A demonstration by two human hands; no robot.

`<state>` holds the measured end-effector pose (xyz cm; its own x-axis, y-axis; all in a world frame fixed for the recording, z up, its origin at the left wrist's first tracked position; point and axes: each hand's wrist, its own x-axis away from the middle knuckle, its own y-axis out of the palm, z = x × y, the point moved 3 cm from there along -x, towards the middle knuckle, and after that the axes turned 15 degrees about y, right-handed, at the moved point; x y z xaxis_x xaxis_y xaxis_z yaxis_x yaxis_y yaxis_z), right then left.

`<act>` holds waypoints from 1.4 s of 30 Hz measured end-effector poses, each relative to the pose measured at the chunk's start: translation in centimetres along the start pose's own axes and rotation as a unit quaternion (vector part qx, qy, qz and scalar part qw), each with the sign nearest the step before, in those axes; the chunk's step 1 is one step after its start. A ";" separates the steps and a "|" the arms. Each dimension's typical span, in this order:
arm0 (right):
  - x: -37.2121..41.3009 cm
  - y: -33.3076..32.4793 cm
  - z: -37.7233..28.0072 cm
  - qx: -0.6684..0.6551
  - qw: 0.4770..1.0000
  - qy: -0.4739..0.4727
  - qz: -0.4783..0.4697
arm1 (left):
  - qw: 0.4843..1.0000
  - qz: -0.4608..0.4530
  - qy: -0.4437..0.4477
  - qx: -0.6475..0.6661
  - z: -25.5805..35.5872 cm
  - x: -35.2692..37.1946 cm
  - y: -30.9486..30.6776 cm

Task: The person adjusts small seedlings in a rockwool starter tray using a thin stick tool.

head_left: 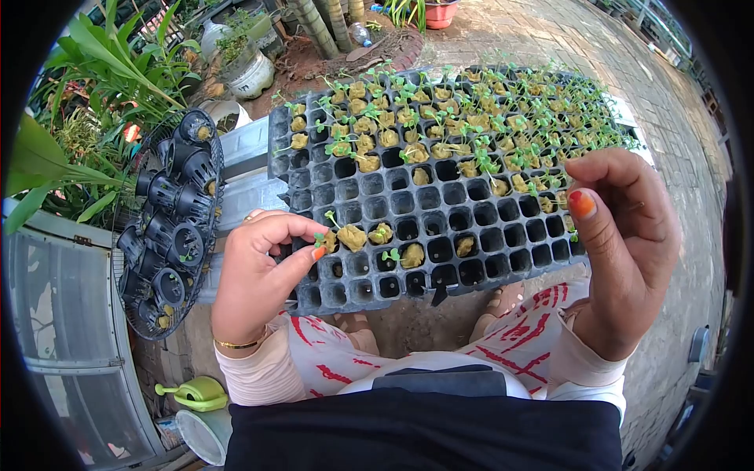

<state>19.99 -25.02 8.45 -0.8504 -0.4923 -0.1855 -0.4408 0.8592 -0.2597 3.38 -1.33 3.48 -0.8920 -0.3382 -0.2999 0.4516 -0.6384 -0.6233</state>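
Note:
A black seedling tray [338, 294] lies in front of me, with many cells holding tan sponge plugs and green sprouts. My left hand [263, 271] is at its near left part, thumb and forefinger pinched on a small seedling [322, 238] beside a sponge plug [353, 238]. Another sprouted plug [412, 255] sits in a nearer row. Over the tray's right side is my right hand [624, 243], its thumb and forefinger apart and its other fingers curled; I see nothing held between the tips.
At left, a dark wire basket [126, 294] holds several black net cups [192, 204]. A green watering can [200, 392] and a pale bucket [203, 436] stand lower left. Leafy plants [94, 63] and a white pot [253, 77] are farther back. Brick paving [542, 35] runs right.

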 end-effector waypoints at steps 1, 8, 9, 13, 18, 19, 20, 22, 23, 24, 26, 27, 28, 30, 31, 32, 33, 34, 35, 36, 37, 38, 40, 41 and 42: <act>0.0 -0.1 -0.1 0.002 1.000 -0.002 0.014 | 1.000 0.000 0.004 0.002 0.0 0.0 0.0; -0.2 -0.8 0.0 0.009 1.000 0.001 0.028 | 0.999 -0.014 0.027 -0.028 0.2 -0.2 0.1; -0.2 -0.9 0.1 0.016 0.999 -0.013 0.026 | 0.999 -0.010 0.027 -0.027 0.1 -0.2 0.1; -0.4 -1.4 -0.1 -0.056 0.996 -0.005 0.072 | 0.999 -0.017 0.028 -0.035 0.2 -0.2 0.1; -1.8 -3.1 1.1 -0.123 0.984 -0.125 0.027 | 0.999 -0.018 0.027 -0.040 0.5 -0.2 -0.1; -1.9 -3.2 1.0 -0.067 0.982 -0.169 0.045 | 0.998 -0.021 0.024 -0.051 0.6 -0.2 -0.2; -1.7 -3.4 0.7 -0.011 0.975 -0.211 0.063 | 0.998 -0.023 0.029 -0.046 0.9 -0.1 -0.2; -1.3 -3.8 -0.1 0.021 0.980 -0.184 0.074 | 0.995 -0.007 0.025 -0.093 1.6 0.1 -0.7; -1.4 -3.9 -0.1 0.039 0.986 -0.151 0.055 | 0.992 0.002 0.042 -0.121 2.1 0.3 -1.0; -1.4 -4.0 0.0 0.056 0.991 -0.117 0.035 | 0.992 0.001 0.045 -0.119 2.8 0.6 -1.2; -1.6 -3.9 0.1 0.036 0.991 -0.121 0.041 | 0.984 0.064 0.041 -0.162 4.2 1.2 -2.1; -1.7 -3.7 0.2 0.028 0.995 -0.084 0.050 | 0.984 0.088 0.051 -0.146 4.5 1.6 -2.4; -1.8 -3.7 0.4 0.019 0.997 -0.047 0.059 | 0.984 0.088 0.051 -0.146 4.9 1.7 -2.4; -2.2 -3.8 0.9 -0.006 0.998 -0.040 0.052 | 0.982 0.105 0.126 -0.091 6.2 1.7 -2.1; -2.5 -3.9 1.1 0.007 0.998 -0.046 0.038 | 0.982 0.087 0.152 -0.075 6.6 1.5 -1.7; -2.6 -3.9 1.3 0.020 0.998 -0.051 0.024 | 0.982 0.086 0.152 -0.075 7.1 1.2 -1.4; -2.7 -3.7 1.4 0.005 0.999 -0.042 0.034 | 0.982 0.053 0.165 -0.075 7.6 0.7 -0.7; -2.9 -3.8 1.5 0.005 0.998 -0.042 0.035 | 0.981 0.019 0.178 -0.076 8.1 0.2 0.0; -3.1 -3.8 1.7 0.028 0.998 -0.045 0.033 | 0.980 0.008 0.188 -0.068 8.3 -0.2 0.7; -3.2 -3.9 1.8 0.050 0.997 -0.047 0.032 | 0.980 0.007 0.188 -0.069 8.6 -0.6 1.2; -3.4 -3.9 1.8 0.070 0.996 -0.040 0.030 | 0.977 -0.020 0.202 -0.069 8.9 -1.1 1.9; -3.5 -3.9 2.0 0.069 0.996 -0.038 0.030 | 0.973 -0.047 0.215 -0.070 9.3 -1.4 2.5; -3.8 -3.6 2.6 0.027 0.999 -0.036 0.022 | 0.972 -0.055 0.217 -0.075 9.7 -2.1 3.4; -3.9 -3.3 2.9 0.032 0.998 -0.049 0.026 | 0.971 -0.063 0.216 -0.082 9.9 -2.5 3.7; -4.1 -3.1 3.3 0.030 0.998 -0.048 0.026 | 0.970 -0.072 0.216 -0.089 10.1 -2.8 4.1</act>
<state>25.81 -26.12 6.92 -0.8388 -0.4607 -0.2900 -0.3758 0.8755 -0.3038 7.95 -9.99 9.09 -0.8878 0.0904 -0.4513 0.3464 -0.5145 -0.7844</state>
